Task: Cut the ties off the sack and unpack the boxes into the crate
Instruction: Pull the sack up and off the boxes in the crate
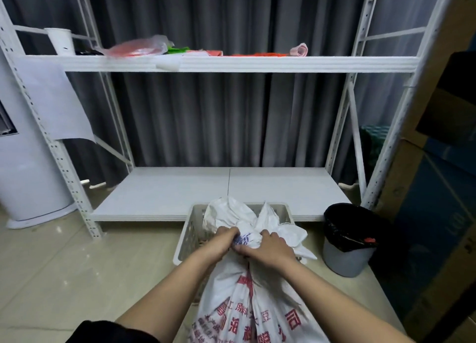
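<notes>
Dim, soft indoor light, faint glare on the floor (51, 270), shelf posts (342, 116) bowed by wide-angle distortion, slight blur throughout

The bunched white woven sack with red print (244, 299) covers most of the pale perforated plastic crate (189, 235), leaving open floor to the left, while a grey bin with black liner (346, 242) stands near on the right and the white metal shelf rack's low board (180, 195) lies just behind.
</notes>
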Available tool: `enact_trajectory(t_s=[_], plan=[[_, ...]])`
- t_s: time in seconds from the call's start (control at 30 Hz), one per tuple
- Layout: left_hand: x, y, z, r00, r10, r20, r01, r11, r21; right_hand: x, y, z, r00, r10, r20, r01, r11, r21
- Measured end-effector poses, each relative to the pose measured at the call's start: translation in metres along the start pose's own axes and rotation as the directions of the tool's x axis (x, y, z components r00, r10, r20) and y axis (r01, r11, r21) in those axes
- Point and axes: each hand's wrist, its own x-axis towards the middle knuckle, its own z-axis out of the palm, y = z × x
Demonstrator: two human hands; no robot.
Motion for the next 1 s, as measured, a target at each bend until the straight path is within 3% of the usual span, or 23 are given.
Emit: enact_trajectory(t_s=[0.07, 0.13, 0.23, 0.37, 0.43, 0.5, 0.57, 0.63, 0.73, 0.8, 0.83, 0.93, 1.0], plan=[[-0.003, 0.01, 0.001, 0.998, 0.06, -0.005, -0.06, 0.997, -0.052, 0.003, 0.015, -0.006, 0.993, -0.115, -0.001, 0.105, 0.909, 0.403], [-0.005, 0.02, 0.004, 0.99, 0.126, 0.063, -0.116, 0.983, -0.14, 0.0, 0.028, -0.016, 0.987, -0.153, -0.038, 0.14, 0.742, 0.656], [-0.001, 0.024, 0.01, 0.968, 0.237, 0.081, -0.224, 0.964, -0.142, -0.006, 0.038, -0.025, 0.991, -0.08, -0.11, 0.136, 0.542, 0.829], [0.001, 0.013, 0.009, 0.966, 0.248, -0.071, -0.241, 0.966, 0.09, -0.004, 0.047, -0.022, 0.989, 0.071, -0.132, 0.094, 0.386, 0.918], [-0.005, 0.005, 0.012, 0.978, 0.151, 0.143, -0.191, 0.926, 0.325, -0.002, 0.049, -0.019, 0.983, 0.132, -0.128, 0.082, 0.312, 0.947], [-0.013, 0.002, 0.022, 0.936, 0.024, 0.352, -0.16, 0.918, 0.363, -0.003, 0.045, -0.018, 0.979, 0.171, -0.114, 0.066, 0.265, 0.962], [-0.016, 0.004, 0.034, 0.901, 0.013, 0.433, -0.082, 0.986, 0.143, 0.0, 0.045, -0.014, 0.979, 0.175, -0.101, 0.052, 0.265, 0.963], [-0.017, 0.008, 0.043, 0.913, 0.021, 0.408, -0.008, 0.999, -0.034, 0.0, 0.045, -0.016, 0.986, 0.153, -0.072, 0.025, 0.293, 0.956], [-0.009, 0.0, 0.058, 0.969, -0.024, 0.244, 0.035, 0.999, -0.04, -0.001, 0.052, -0.026, 1.0, 0.017, -0.008, 0.002, 0.337, 0.942], [-0.005, 0.003, 0.059, 1.0, 0.017, 0.013, -0.019, 0.991, 0.132, -0.003, 0.056, -0.034, 0.997, -0.069, 0.03, -0.005, 0.331, 0.944], [-0.004, 0.01, 0.055, 0.998, 0.055, -0.035, -0.049, 0.987, 0.151, -0.002, 0.058, -0.036, 0.993, -0.113, 0.044, -0.005, 0.322, 0.947], [0.001, 0.033, 0.039, 0.976, 0.217, -0.03, -0.219, 0.958, -0.188, -0.005, 0.052, -0.044, 0.982, -0.181, 0.058, 0.016, 0.381, 0.924], [0.008, 0.043, 0.03, 0.948, 0.307, -0.081, -0.317, 0.927, -0.198, -0.005, 0.043, -0.045, 0.986, -0.159, 0.051, 0.032, 0.481, 0.876]])
